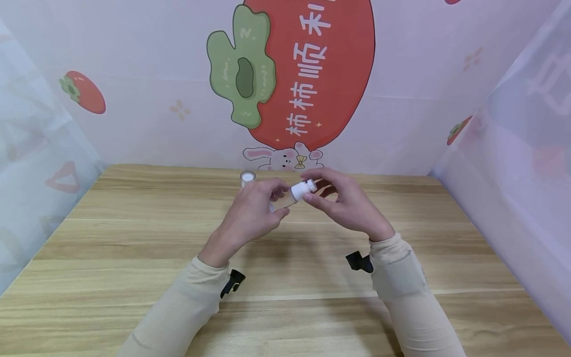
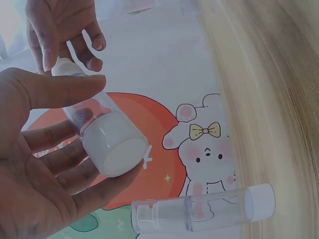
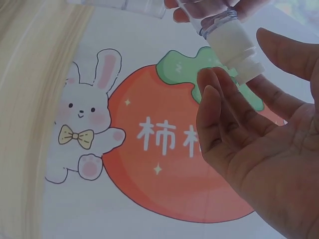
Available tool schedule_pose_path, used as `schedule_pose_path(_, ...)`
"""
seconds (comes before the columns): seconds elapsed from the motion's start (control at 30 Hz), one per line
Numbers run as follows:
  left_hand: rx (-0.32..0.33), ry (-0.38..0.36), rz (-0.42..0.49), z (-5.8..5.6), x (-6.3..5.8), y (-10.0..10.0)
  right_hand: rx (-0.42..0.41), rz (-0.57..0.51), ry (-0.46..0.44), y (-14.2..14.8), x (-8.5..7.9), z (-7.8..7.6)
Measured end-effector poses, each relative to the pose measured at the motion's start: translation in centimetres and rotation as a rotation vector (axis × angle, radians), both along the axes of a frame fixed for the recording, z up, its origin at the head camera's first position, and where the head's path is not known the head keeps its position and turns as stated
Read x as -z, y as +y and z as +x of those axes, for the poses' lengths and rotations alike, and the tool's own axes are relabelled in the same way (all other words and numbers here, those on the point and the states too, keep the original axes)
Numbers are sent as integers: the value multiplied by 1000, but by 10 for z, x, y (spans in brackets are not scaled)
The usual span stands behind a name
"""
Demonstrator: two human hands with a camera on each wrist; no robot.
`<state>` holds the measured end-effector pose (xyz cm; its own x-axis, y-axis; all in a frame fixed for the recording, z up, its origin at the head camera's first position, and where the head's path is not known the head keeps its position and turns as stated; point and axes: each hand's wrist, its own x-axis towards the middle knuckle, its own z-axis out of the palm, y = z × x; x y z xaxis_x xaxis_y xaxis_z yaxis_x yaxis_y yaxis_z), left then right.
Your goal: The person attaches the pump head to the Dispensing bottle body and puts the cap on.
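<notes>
A small clear pump bottle [image 1: 300,192] with a white pump top and white base is held tilted above the table. My left hand [image 1: 252,213] grips it round its clear body, thumb on one side and fingers on the other. Its white base [image 2: 117,144] faces the left wrist camera. My right hand [image 1: 350,204] is at the pump end, fingers loosely bent beside the white nozzle [image 3: 249,69]. In the right wrist view the right thumb [image 3: 284,52] stands apart from the bottle.
A second clear bottle [image 2: 219,211] with a white base and clear overcap stands upright on the wooden table [image 1: 147,238], behind my left hand. A printed cloth backdrop [image 1: 147,54] rises at the table's back edge, and similar cloth hangs at both sides.
</notes>
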<state>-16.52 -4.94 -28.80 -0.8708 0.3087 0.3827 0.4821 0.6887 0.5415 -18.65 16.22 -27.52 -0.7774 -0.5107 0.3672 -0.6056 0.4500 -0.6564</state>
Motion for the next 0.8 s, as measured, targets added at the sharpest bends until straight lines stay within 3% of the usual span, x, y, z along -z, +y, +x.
schedule_pose_path(0.37,38,-75,50,-3,2,-1,-55,-4,48,-1,-2,1)
schedule_pose_path(0.7,45,-74,44,-2,2,-2,-47,10,47,-4,1,1)
schedule_pose_path(0.8,33,-62,28,-2,2,-1,-29,22,32,-9,-8,10)
